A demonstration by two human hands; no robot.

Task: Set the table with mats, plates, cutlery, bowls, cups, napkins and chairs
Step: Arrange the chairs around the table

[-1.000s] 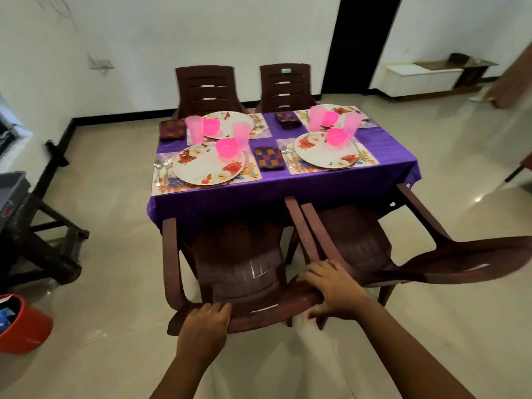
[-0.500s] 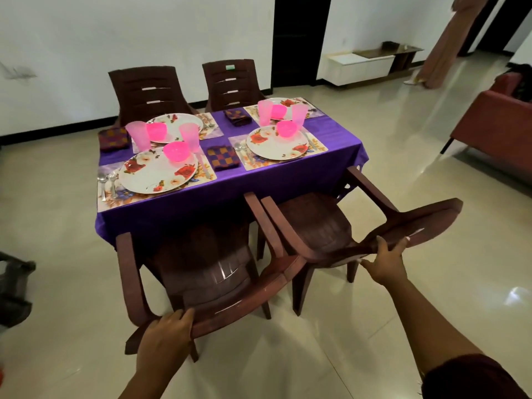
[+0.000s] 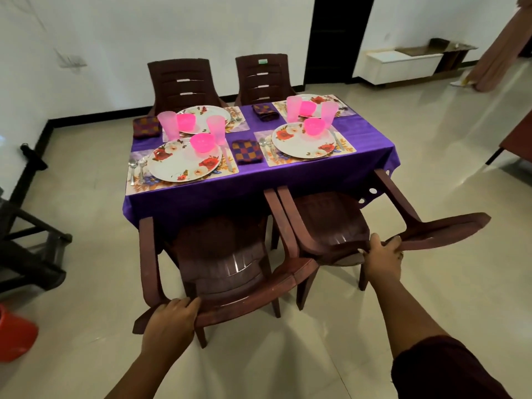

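Observation:
Two brown plastic chairs stand at the near side of a table with a purple cloth (image 3: 288, 180). My left hand (image 3: 169, 321) grips the top of the backrest of the left chair (image 3: 224, 263). My right hand (image 3: 383, 257) grips the backrest top of the right chair (image 3: 331, 223), which sits at an angle to the table. Several floral plates (image 3: 178, 165), pink bowls (image 3: 202, 142), pink cups (image 3: 216, 129), mats, cutlery and checked napkins (image 3: 247, 151) lie on the table. Two more chairs (image 3: 184, 82) stand at the far side.
A dark stand (image 3: 31, 246) and a red bucket (image 3: 14, 335) are on the floor at the left. A low white cabinet (image 3: 400, 64) stands by the far wall, a dark doorway (image 3: 336, 36) beside it. A red seat's edge (image 3: 518, 139) shows at the right.
My right hand left the left chair's backrest and took hold of the right chair's backrest. My view swung right, then back left. My left hand kept its grip.

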